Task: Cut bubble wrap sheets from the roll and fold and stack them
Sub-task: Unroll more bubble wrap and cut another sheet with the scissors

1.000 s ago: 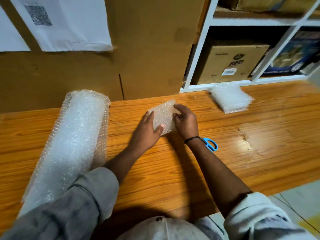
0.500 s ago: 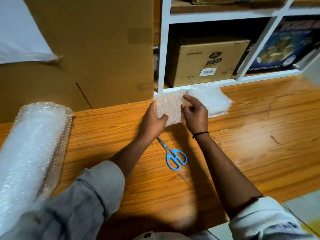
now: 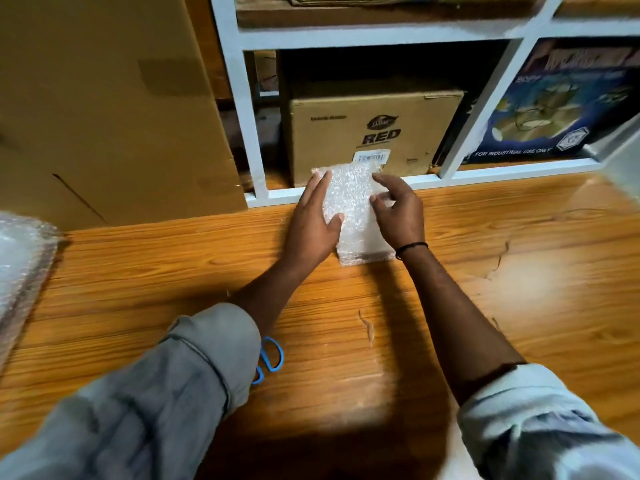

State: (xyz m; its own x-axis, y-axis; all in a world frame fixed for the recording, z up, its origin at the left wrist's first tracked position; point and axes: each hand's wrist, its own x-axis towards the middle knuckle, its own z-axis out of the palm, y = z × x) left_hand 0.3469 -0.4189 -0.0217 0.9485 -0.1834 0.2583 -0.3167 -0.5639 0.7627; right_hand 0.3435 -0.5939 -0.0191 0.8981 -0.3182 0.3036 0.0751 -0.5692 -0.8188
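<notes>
A folded bubble wrap sheet (image 3: 351, 202) lies on top of the bubble wrap stack (image 3: 367, 252) at the back of the wooden table (image 3: 502, 271), against the white shelf frame. My left hand (image 3: 310, 225) holds the sheet's left edge, fingers along the side and thumb on top. On the right edge, my right hand (image 3: 400, 213) grips with curled fingers. The bubble wrap roll (image 3: 20, 261) shows only at the far left edge. The blue-handled scissors (image 3: 272, 356) lie on the table, mostly hidden under my left sleeve.
A white shelf unit (image 3: 242, 116) stands behind the table with a "RED" cardboard box (image 3: 377, 129) and a blue printed box (image 3: 568, 98) inside. A large cardboard panel (image 3: 104, 105) leans at the back left.
Both hands carried the folded sheet to the right and set it on the stack by the shelf. The view swung right, so the roll slid to the left edge.
</notes>
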